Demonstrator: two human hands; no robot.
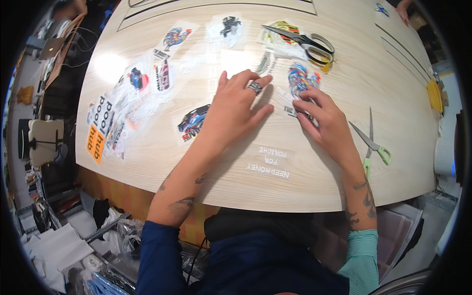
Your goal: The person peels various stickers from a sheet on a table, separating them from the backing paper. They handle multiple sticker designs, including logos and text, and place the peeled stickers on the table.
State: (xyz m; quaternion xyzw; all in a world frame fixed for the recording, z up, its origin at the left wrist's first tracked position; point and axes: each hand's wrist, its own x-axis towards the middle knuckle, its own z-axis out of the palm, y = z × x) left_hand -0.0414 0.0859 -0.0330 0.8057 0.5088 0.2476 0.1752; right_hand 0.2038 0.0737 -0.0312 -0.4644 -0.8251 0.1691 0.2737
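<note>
My left hand (241, 103), with a ring on one finger, has its fingers spread over clear sticker sheets (268, 64) on the light wood table (172, 177). My right hand (322, 120) has its fingers curled and closed on the lower part of a colourful rooster sticker (300, 76), partly hidden by them. A white-lettered clear decal (268, 162) lies below and between my hands. A dark blue car sticker (191, 123) is left of my left wrist. Green-handled scissors (373, 145) lie open beside my right forearm.
Black-handled scissors (309, 44) rest on a yellow sticker at the back. Many overlapping stickers (113, 118) cover the table's left side. A laptop (51, 47) and chair (46, 142) stand left. Another person's hand (404, 14) is at far right. Plastic bags (128, 231) lie below.
</note>
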